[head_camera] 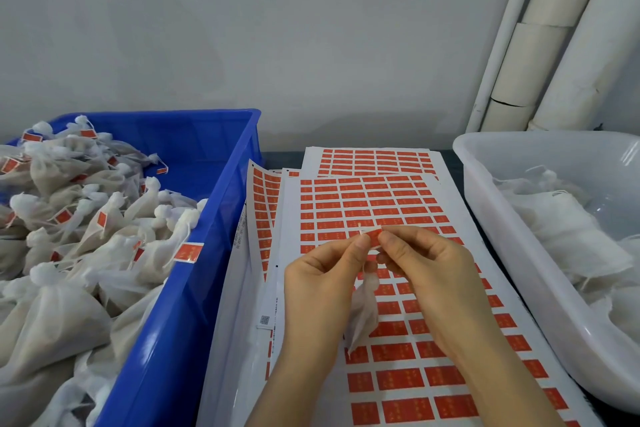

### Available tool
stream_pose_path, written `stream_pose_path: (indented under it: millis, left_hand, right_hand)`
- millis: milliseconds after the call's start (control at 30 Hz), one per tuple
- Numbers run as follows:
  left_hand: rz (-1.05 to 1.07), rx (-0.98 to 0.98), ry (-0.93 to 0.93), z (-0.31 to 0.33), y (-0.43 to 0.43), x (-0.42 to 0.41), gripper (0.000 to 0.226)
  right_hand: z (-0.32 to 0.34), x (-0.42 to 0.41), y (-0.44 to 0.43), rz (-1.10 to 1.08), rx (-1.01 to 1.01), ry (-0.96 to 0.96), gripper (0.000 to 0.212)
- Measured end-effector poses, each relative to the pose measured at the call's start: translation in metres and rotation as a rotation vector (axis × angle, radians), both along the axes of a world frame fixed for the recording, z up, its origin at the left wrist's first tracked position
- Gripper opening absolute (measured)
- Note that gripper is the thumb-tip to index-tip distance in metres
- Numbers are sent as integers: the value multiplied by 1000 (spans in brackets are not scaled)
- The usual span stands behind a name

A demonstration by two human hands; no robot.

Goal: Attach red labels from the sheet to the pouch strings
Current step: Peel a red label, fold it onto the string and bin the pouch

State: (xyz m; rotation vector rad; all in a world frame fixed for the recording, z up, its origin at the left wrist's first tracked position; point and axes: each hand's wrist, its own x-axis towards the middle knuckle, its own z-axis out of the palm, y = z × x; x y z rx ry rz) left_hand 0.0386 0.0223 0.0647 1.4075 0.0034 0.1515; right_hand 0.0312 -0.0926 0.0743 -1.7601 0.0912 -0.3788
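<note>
— While we hold both hands over the sheet [398,204], where is the label [374,237]?
— We pinch it between the fingertips of our left hand [322,282] and right hand [427,274]; the string [361,231] meets its left end.
— And the pouch [363,317]?
— It hangs from the string between our palms, above the sheet. Labelled pouches [86,218] fill the crate [214,218] at left; plain pouches [561,232] lie in the tub [502,211] at right.

A small red label [373,238], pinched by the right hand [427,274], touches the thin white string [361,231] pinched by the left hand [317,288], whose white fabric pouch [362,321] hangs below, over the flat sheet [363,204] of red labels mid-surface.
</note>
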Motion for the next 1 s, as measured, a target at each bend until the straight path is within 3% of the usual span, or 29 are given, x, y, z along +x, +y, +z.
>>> stream_pose_path:
  millis: [233,400,533,700,900,1000]
  left_hand:
    - [22,55,-62,-7,-5,1,14]
    - [3,-17,-6,-4,-5,-1,24]
    - [-1,81,0,2,-2,-2,10]
    - [180,118,8,24,2,-9,7]
    - [427,100,-251,98,42,-33,23]
    - [515,2,-302,128,70,-43,16]
  right_hand:
    - [-3,-1,9,-12,-139,-90,7]
    - [-7,2,6,-38,-9,-44,16]
    - [-7,1,4,-38,83,-79,16]
    - [-13,7,-3,-97,156,-27,28]
    - [-22,10,-6,-111,104,40,24]
    - [-23,10,-5,-95,79,37,25]
